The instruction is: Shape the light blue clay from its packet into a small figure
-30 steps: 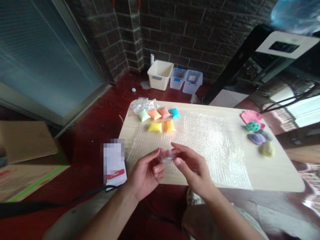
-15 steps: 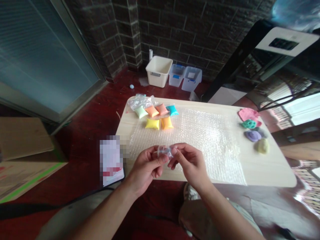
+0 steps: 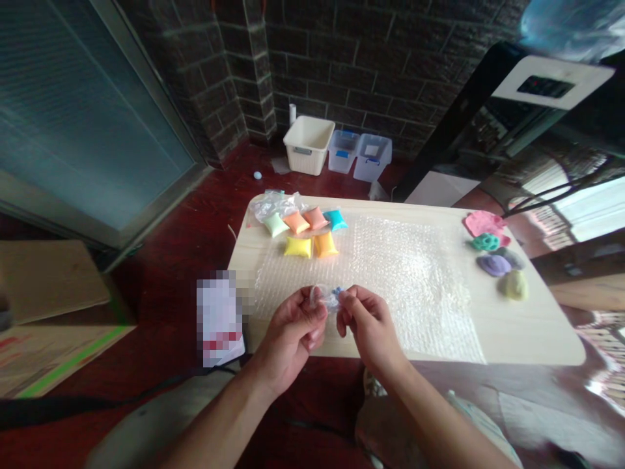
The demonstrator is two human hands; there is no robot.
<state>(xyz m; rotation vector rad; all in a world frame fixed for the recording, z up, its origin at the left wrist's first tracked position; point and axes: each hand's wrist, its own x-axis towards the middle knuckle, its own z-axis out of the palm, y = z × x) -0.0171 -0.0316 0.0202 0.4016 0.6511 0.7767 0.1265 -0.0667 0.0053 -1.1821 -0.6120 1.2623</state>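
Note:
My left hand (image 3: 297, 332) is closed on a small clear plastic packet (image 3: 319, 296) above the near edge of the table. A bit of blue, clay-like material (image 3: 337, 291) shows at the packet's right end. There my right hand (image 3: 370, 326) pinches with thumb and forefinger; whether it grips the plastic, the blue material or both is hard to make out. Beyond my hands lie filled packets: yellow (image 3: 298, 247), orange (image 3: 325, 245), light green (image 3: 275, 225), peach (image 3: 296, 222), salmon (image 3: 316, 218) and turquoise (image 3: 335, 219).
Bubble wrap (image 3: 405, 273) covers much of the pale table (image 3: 537, 332). Pink (image 3: 481, 223), green (image 3: 486, 242), purple (image 3: 495, 264) and pale yellow (image 3: 516, 285) lumps lie at the right. Crumpled clear plastic (image 3: 278, 203) sits at the back left. Bins (image 3: 308, 146) stand beyond; a cardboard box (image 3: 53, 280) is left.
My right hand has drawn slightly away from my left at the packet. Blue material now shows more plainly between them. The packets on the table have not moved.

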